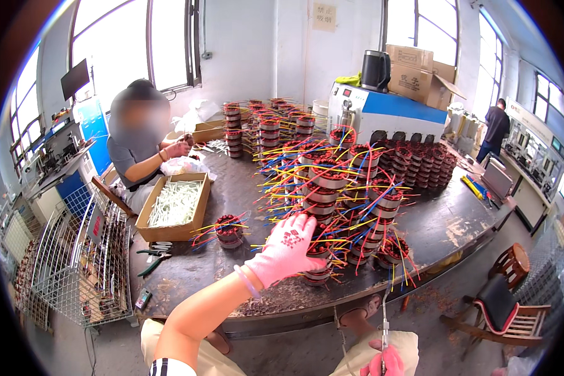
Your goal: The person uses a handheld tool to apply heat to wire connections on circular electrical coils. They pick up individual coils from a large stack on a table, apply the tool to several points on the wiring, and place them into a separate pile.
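My left hand [287, 247], in a pink glove, reaches to the near side of a tall stack of motor stators [324, 177]. Its fingers and thumb close around a stator [319, 249] low in that stack; wires partly hide the grip. Red, yellow and blue wires stick out from the stators on all sides. At the lower edge, in front of my lap, my right hand [387, 362], also gloved pink, grips a slim metal tool [385, 327] with its thin tip upward. A single stator [229, 231] stands on the table left of my left hand.
On the dark worn table [200, 282] are a carton of white sleeves [175, 207], pliers [153, 264] and more stacked stators [413, 164]. A seated person [141, 138] works at far left. Wire carts [81, 257] stand left, a chair [504, 307] right.
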`<state>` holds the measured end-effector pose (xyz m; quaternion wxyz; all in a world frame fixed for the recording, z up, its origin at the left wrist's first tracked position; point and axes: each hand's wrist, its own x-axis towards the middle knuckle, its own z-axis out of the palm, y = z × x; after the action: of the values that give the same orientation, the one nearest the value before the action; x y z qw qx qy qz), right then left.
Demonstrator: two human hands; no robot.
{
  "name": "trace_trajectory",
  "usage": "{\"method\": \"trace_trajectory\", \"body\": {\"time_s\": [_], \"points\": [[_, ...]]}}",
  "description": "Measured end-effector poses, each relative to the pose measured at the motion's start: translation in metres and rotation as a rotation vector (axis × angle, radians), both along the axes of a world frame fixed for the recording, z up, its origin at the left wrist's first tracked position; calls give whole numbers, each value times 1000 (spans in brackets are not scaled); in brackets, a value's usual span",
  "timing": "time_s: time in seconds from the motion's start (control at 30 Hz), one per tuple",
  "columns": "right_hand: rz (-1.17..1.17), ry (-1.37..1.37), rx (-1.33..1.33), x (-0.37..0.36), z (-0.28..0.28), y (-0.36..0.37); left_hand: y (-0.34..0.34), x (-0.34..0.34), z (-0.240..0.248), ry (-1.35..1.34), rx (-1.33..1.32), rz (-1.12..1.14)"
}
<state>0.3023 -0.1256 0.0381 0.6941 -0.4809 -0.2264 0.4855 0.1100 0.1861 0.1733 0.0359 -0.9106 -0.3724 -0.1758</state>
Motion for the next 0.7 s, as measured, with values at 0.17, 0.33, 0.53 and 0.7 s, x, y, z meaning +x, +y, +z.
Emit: {"method": "trace_trajectory", "body": {"time_s": [0.17,0.33,0.53,0.7], "points": [[23,3,27,2,0,-7,10,9,8,-17,-327,38],[-26,-455,-28,-4,-16,-14,20,8,2,-141,-510,17],[56,74,-1,-6,0,-11,27,3,-1,-254,-586,-85],[29,93,-28,-15,6,-13,-1,-19,15,-366,-516,-135]]}}
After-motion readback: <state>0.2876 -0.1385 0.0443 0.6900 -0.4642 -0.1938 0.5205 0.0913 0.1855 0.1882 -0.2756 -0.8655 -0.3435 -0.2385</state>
